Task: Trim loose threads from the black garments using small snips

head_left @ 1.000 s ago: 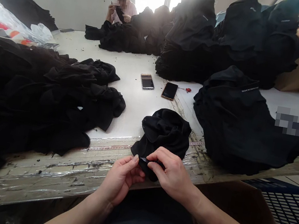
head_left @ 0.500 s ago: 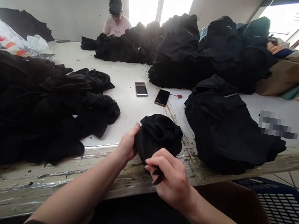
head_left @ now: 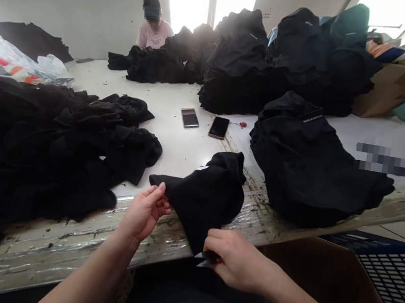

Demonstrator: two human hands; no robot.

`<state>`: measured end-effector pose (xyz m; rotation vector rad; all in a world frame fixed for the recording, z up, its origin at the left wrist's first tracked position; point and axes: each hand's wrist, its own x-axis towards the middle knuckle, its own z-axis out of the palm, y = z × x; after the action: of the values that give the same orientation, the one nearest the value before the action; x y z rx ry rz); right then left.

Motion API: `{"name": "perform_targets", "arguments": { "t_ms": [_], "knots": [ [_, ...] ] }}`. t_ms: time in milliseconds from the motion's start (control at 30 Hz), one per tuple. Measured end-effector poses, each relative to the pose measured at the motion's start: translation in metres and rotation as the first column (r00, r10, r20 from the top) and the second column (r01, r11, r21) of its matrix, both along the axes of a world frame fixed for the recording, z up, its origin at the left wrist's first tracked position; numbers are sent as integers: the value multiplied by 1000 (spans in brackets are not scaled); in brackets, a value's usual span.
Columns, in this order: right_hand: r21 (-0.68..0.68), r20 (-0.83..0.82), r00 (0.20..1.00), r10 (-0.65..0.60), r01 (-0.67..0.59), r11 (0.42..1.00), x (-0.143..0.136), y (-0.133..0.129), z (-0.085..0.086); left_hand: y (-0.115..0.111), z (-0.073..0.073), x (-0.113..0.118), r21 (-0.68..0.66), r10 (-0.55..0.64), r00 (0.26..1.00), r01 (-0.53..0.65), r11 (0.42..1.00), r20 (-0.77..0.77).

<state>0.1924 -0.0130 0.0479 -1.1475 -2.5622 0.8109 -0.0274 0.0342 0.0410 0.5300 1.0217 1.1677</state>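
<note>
A black cloth garment [head_left: 204, 198] with a small white label lies at the table's front edge, partly hanging over it. My left hand [head_left: 146, 209] pinches its left corner between thumb and fingers, stretching that part out sideways. Thread snips [head_left: 203, 260] are in my closed right hand [head_left: 235, 258], their two pointed blades sticking out to the left, apart from each other. The fingers of that hand also touch the garment's lower right edge; whether they grip the cloth I cannot tell.
Loose black garments [head_left: 51, 147] heap up at left; a neat black stack [head_left: 312, 165] stands at right. Two phones [head_left: 190, 118] lie beyond the garment. Taller piles [head_left: 240, 65] and a person [head_left: 154, 32] are at the back. A blue crate [head_left: 391, 276] is below right.
The garment has gone from bunched up to spread out, its left corner drawn leftward. My left hand moved left and down, my right slightly down. The snips' blades now show.
</note>
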Motion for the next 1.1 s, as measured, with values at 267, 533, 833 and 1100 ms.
{"name": "perform_targets", "arguments": {
  "t_ms": [267,533,833,1100],
  "knots": [
    [60,-386,898,-211,253,966,-11,13,23,-40,9,11,-74,-119,990,125,989,79],
    [187,-335,913,-234,308,933,-25,12,18,-52,8,21,-41,-198,979,200,979,54],
    [79,-368,898,-241,289,954,-25,15,24,-56,7,19,28,-188,978,192,981,-95],
    [63,-414,856,-309,365,929,-25,17,24,-57,7,18,73,-177,976,187,980,-126]
  ]
}}
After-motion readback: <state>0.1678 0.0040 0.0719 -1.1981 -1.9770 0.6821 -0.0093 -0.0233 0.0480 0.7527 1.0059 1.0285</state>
